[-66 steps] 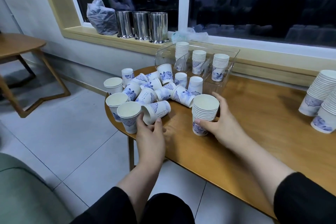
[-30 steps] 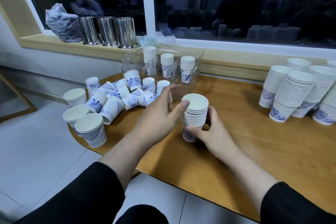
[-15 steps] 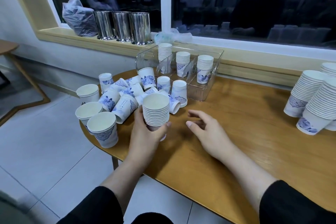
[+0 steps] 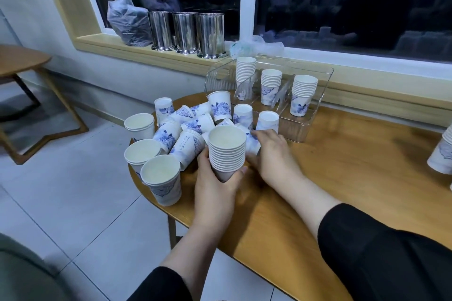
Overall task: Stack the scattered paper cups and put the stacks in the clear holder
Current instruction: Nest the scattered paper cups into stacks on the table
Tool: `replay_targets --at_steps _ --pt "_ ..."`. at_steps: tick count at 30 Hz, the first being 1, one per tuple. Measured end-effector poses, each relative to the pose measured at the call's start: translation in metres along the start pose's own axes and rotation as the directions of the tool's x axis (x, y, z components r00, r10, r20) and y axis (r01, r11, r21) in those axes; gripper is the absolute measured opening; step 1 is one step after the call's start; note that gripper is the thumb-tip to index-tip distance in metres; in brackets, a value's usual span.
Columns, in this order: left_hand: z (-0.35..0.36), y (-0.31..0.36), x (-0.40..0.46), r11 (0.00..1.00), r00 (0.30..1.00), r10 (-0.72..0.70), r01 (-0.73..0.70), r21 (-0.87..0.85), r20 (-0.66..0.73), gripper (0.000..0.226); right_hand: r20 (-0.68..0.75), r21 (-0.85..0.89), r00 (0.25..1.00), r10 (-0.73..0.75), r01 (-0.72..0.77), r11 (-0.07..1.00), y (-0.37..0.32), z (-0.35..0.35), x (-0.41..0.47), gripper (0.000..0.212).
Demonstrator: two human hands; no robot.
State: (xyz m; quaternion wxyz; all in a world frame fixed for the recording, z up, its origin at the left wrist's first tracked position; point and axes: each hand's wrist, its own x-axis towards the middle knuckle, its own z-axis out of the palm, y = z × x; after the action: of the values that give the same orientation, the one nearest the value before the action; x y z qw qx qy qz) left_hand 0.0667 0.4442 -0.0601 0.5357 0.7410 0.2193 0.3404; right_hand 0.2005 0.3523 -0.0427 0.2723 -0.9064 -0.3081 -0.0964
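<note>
- since half a second ago the right hand [image 4: 271, 154] has left the bare table top and reached forward to a loose paper cup [image 4: 252, 143] lying on its side at the near edge of the scattered cups [image 4: 186, 127].
- its fingers curl over that cup; how firmly they close on it seems unclear, since the held stack hides part of the contact.
- left hand [image 4: 215, 183] wraps the lower part of the stack of paper cups [image 4: 227, 151], thumb on the left side, fingertips on the right, with the stack upright and mouth up.
- this stack sits just left of the right hand, almost touching the lying cup.
- clear holder [image 4: 315, 95] stands behind the pile at the window side of the wooden table [image 4: 342, 166], well beyond both hands, with three short stacks standing in its compartments.
- three upright cups [image 4: 151, 156] stand at the table's left edge.
</note>
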Motion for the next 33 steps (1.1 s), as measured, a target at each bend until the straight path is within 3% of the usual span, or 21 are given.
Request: replay_targets --at_steps 4,7,10,13,15,18,20,22,26,33 --pt "0.001 0.0 -0.001 1.0 1.0 0.014 -0.014 0.018 0.003 0.069 0.026 -0.127 1.0 0.008 -0.004 0.992 0.001 0.005 0.0 0.068" --pt "0.0 -0.002 -0.001 1.0 1.0 0.018 -0.018 0.023 0.002 0.072 0.02 -0.105 0.999 0.031 -0.029 0.994 0.006 0.007 0.002 0.065" --pt "0.001 -0.003 0.0 1.0 1.0 0.017 -0.017 0.019 0.005 0.075 -0.037 0.042 0.996 0.083 -0.082 0.996 0.012 0.005 -0.007 0.059" --pt "0.002 -0.003 0.0 1.0 1.0 0.018 -0.018 0.016 0.024 0.075 -0.11 0.326 0.968 0.227 -0.181 0.928 0.019 -0.005 -0.028 0.051" --pt "0.002 -0.003 0.0 1.0 0.999 0.021 -0.022 0.019 0.047 0.076 -0.113 0.581 0.933 0.343 -0.218 0.784 0.021 -0.015 -0.04 0.046" --pt "0.003 -0.002 -0.001 0.999 0.995 0.034 -0.038 0.037 0.097 0.077 -0.055 0.906 0.929 0.365 -0.107 0.409 0.014 -0.037 -0.049 0.065" --pt "0.003 0.0 -0.003 0.998 0.991 0.039 -0.045 0.042 0.13 0.074 -0.026 0.989 0.956 0.293 -0.018 0.146 0.0 -0.055 -0.048 0.075" --pt "0.002 0.004 -0.004 0.997 0.987 0.041 -0.05 0.052 0.157 0.074 -0.033 0.999 0.976 0.213 0.026 0.034 -0.016 -0.069 -0.044 0.075" --pt "0.001 0.005 -0.006 0.998 0.983 0.027 -0.036 0.049 0.18 0.079 -0.077 0.98 0.993 0.084 0.06 0.188 -0.042 -0.078 -0.038 0.06" --pt "0.001 0.005 -0.006 1.0 0.982 0.014 -0.018 0.017 0.187 0.077 -0.074 0.865 0.997 0.031 0.048 0.499 -0.047 -0.053 -0.051 0.047"
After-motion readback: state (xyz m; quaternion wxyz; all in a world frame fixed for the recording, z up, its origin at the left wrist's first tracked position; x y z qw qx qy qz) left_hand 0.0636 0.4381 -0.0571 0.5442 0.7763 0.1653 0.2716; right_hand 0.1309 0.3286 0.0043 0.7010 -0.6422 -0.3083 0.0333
